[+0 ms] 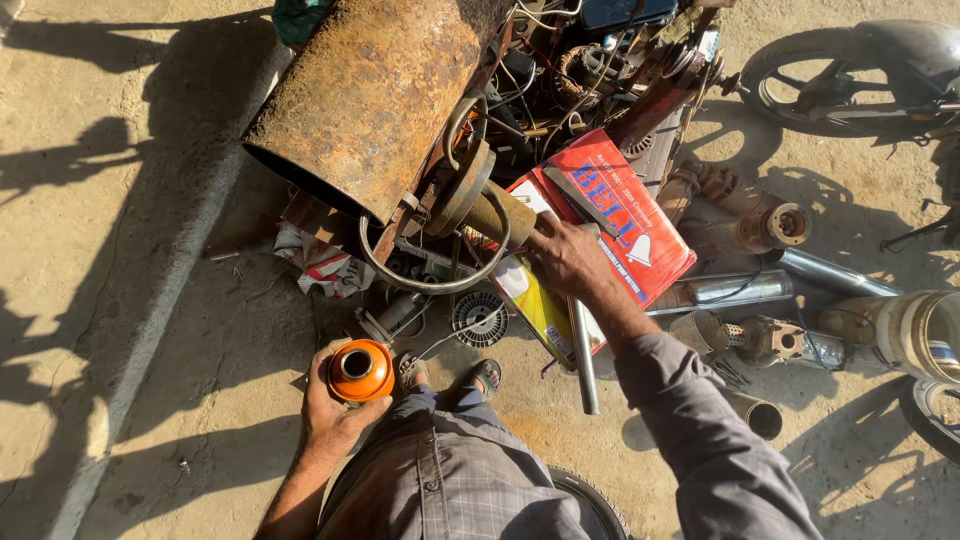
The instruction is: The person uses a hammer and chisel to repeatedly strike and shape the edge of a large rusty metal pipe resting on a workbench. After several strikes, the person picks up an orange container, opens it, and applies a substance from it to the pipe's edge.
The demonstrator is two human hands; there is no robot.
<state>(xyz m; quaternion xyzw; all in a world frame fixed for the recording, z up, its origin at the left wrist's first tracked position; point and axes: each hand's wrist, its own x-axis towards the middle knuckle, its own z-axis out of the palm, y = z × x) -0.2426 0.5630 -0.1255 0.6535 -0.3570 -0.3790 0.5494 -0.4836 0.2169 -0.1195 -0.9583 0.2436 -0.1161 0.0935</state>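
Here the left hand [330, 405] has its grip clamped around an orange cylindrical part [360, 371] with a dark round opening, held at about seven o'clock in the view, just above the person's sandalled feet. The right hand [568, 258], near the centre, rests fingers spread on a red cardboard box [625, 215]; I cannot tell whether it grasps anything. A rusty drum [375, 95] lies at eleven o'clock, metal pipes [735, 290] at three o'clock.
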